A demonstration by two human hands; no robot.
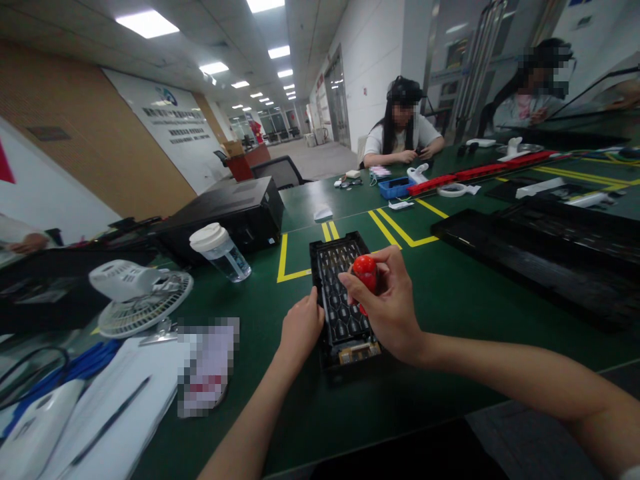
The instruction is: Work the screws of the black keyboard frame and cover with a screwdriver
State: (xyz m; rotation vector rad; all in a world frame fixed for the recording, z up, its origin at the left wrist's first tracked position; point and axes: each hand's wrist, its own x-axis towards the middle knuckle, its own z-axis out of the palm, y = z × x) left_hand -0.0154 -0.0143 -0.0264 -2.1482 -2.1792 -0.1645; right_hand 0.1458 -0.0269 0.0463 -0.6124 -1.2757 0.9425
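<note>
Red and rounded, a tool handle (365, 269) sits gripped in the right hand (397, 313), fingers closed around it above a black case (327, 352) lying at twelve o'clock on the green table (260, 360). The left hand (300, 323) meets the case's nine o'clock edge, apparently bracing it against shifting; how far its fingers curl cannot be told. The upright hold on the handle seems chosen for downward control, though its working end is hidden. Flat and lengthwise to the person, the long case looks placed so both hands can reach it. Rows of rounded, cell-like shapes pattern its dark interior, and a brownish, board-like strip (360, 353) shows at its six o'clock end.
</note>
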